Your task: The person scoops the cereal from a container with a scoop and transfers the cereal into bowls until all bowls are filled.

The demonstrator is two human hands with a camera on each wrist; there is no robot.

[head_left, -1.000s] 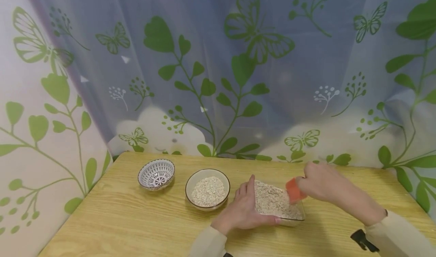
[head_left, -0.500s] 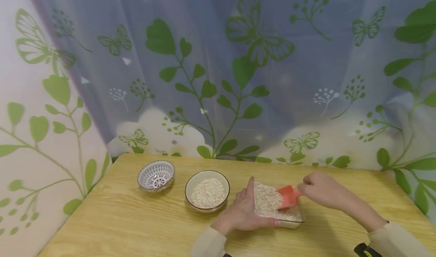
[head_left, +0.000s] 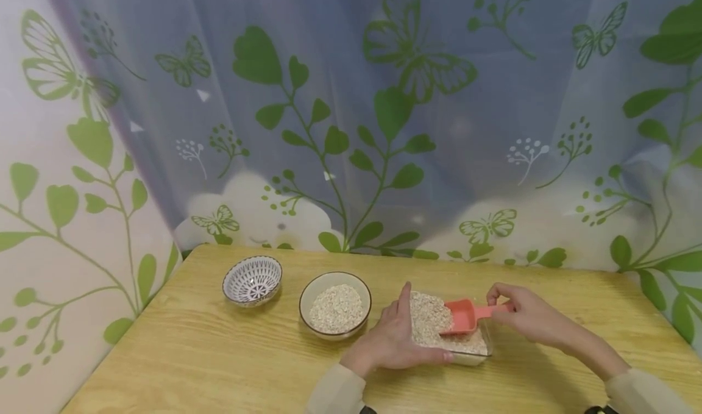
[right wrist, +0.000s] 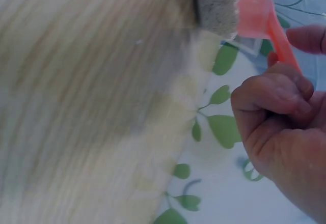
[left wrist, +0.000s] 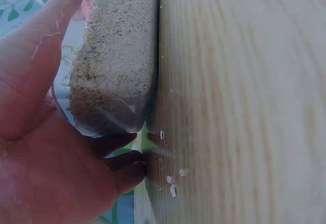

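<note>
A clear rectangular container (head_left: 477, 360) full of oats (head_left: 430, 316) stands on the table. My left hand (head_left: 389, 339) holds its left end, thumb along the near side and fingers at the end wall. The left wrist view shows that hand (left wrist: 56, 168) close against the clear wall. With its thumb and fingers my right hand (head_left: 529, 316) grips the handle of a red scoop (head_left: 465, 316). The scoop's pan lies level, its front edge in the oats and its mouth facing left. In the right wrist view the scoop (right wrist: 254, 12) rests against the oats.
Left of the container stands a cream bowl (head_left: 307, 298) with a dark rim, partly filled with oats. Farther left is a small patterned bowl (head_left: 252, 280). A few stray flakes (left wrist: 173, 190) lie on the wooden table (head_left: 219, 359). A printed curtain (head_left: 351, 158) hangs behind.
The red scoop has tipped from steeply upright to level and pushed left into the oats. My right hand has lowered and shifted slightly right. The left hand has kept its place.
</note>
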